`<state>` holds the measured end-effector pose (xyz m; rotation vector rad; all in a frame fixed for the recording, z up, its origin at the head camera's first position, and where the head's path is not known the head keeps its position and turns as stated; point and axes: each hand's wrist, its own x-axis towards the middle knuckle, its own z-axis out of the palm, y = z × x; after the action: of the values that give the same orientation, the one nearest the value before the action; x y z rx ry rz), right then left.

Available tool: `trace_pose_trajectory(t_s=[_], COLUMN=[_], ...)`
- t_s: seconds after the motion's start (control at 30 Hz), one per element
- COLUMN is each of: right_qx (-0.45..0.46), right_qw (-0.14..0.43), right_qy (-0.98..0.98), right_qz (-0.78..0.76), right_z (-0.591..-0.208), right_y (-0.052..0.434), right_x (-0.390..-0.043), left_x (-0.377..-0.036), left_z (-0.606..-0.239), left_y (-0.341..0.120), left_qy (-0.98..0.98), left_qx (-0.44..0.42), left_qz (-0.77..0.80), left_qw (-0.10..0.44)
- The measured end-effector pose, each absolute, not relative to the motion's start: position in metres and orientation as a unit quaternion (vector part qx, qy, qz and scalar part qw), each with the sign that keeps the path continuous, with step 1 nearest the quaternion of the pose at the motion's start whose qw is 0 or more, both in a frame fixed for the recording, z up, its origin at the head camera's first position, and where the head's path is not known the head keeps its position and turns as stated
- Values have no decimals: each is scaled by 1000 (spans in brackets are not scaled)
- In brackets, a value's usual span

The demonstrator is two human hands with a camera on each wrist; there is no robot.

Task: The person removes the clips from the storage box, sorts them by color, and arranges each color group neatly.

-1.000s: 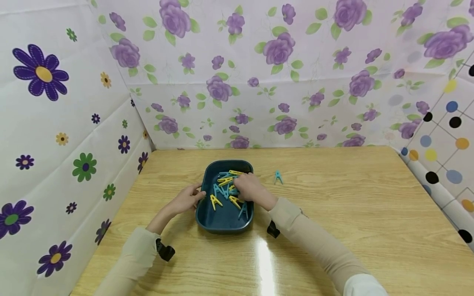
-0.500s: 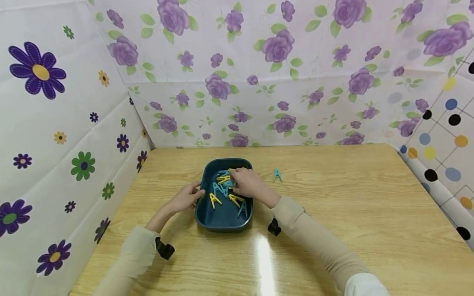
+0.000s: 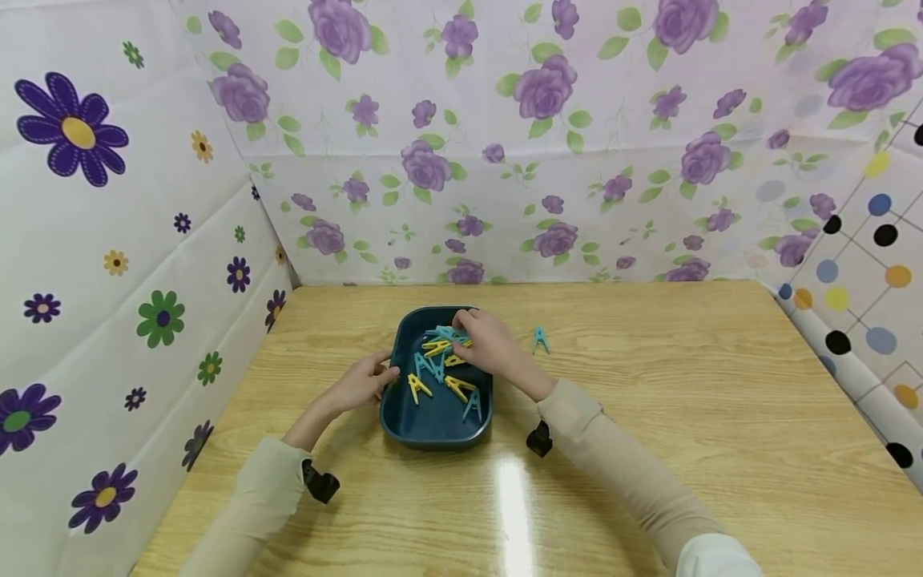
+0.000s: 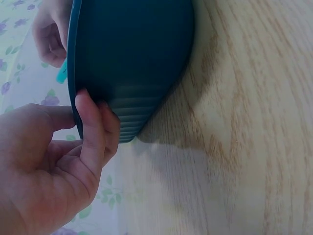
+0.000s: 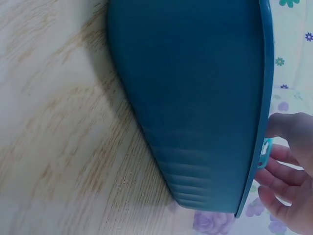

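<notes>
A dark blue plastic bin (image 3: 429, 425) stands on the table, with several yellow and blue clothespins lying in its middle and far part. My left hand (image 3: 364, 381) grips the bin's left rim, thumb over the edge and fingers against the outer wall (image 4: 132, 58). Over the bin's far right side, my right hand (image 3: 493, 344) pinches a light blue clothespin (image 5: 264, 153) between thumb and fingers, at about rim height. Below that hand lie a yellow clothespin (image 3: 454, 361) and others partly hidden by it. Nearer the front are another yellow clothespin (image 3: 458, 387) and a blue clothespin (image 3: 473, 405).
One light blue clothespin (image 3: 541, 340) lies on the wooden table (image 3: 649, 417) to the right of the bin. Flowered sheets (image 3: 490, 160) hang behind the table and along its left side, and a dotted sheet (image 3: 858, 320) borders the right.
My right hand has lifted from among the clothespins, moving up and slightly away, and a light blue clothespin now shows in its fingers. The left hand and bin stay in place.
</notes>
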<state>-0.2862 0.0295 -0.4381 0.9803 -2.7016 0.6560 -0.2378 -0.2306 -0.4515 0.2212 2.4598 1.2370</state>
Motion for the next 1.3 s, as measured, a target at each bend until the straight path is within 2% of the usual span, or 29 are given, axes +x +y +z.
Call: trace_pose_trajectory(t_s=[0.27,0.57,1.03,1.3], right_qx=[304,260,137,108], right_qw=[121,175,175,163], right_qy=[-902,-901,-922,-927], right_qz=[280,300,317,321], right_z=[-440,-446,-455,-459], right_y=[37,46,71,85], right_x=[-288,-291,-297,-299], left_x=[-235,-236,-237,-237], left_z=[-450,-452,-451,-451], left_y=[-229,-230,-230,-231], left_qy=[872,874,869,868], left_qx=[80,81,83,97], left_qz=[445,441,447,446], left_qw=[187,187,194,196])
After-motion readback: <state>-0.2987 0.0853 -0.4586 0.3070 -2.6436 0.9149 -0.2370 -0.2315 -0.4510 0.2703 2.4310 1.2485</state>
